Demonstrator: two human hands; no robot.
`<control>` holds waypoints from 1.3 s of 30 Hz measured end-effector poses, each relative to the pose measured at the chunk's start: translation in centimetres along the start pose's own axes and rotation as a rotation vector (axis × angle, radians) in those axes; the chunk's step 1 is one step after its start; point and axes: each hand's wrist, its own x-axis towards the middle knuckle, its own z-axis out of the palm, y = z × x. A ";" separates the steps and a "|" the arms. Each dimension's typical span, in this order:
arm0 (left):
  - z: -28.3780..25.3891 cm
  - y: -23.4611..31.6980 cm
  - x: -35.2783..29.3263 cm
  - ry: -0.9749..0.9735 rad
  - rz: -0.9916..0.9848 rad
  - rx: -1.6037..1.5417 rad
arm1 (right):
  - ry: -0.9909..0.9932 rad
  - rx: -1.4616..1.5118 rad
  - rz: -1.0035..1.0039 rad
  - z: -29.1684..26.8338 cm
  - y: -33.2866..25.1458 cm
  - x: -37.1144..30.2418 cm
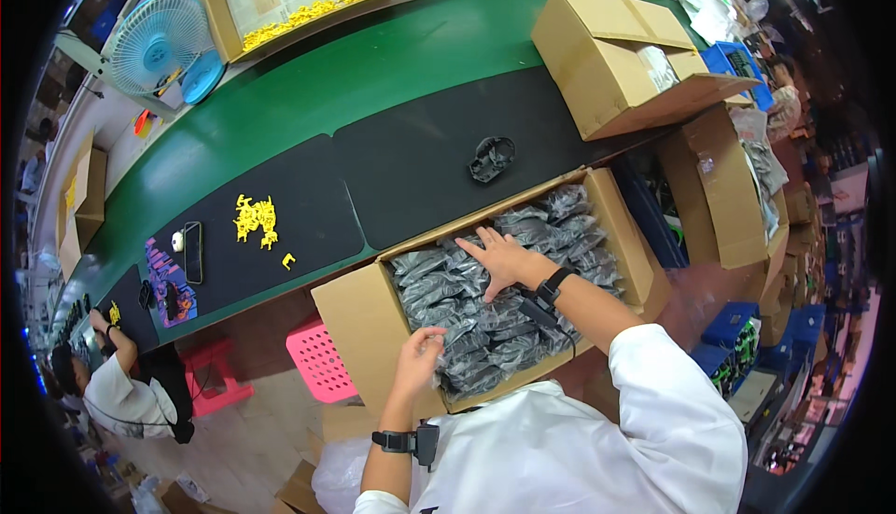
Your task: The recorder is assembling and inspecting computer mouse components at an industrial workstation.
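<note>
A large open cardboard box is packed with rows of dark grey parts in clear plastic bags. My right hand lies over the bags at the far side of the box, fingers spread and palm down, gripping none of them. At the box's left side my left hand hovers by the inner wall, its fingers loosely bent, with nothing visible in them. On the black mat beyond the box rests a single dark moulded part, out of reach of both hands.
Yellow small parts lie heaped on the left mat near a phone. Another carton stands at the bench's far right. A pink stool is left of my box. A seated co-worker is at far left, and a blue fan stands behind.
</note>
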 end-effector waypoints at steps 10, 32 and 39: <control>2.9 0.6 1.3 0.012 -0.017 -0.004 | 0.090 -0.242 -0.037 2.0 -2.2 1.2; 2.1 1.9 -1.1 0.247 0.074 -0.066 | 0.415 0.838 -0.073 2.6 2.6 -2.4; 1.4 5.4 6.2 0.251 0.264 0.359 | 0.497 0.686 0.068 5.0 1.4 -1.8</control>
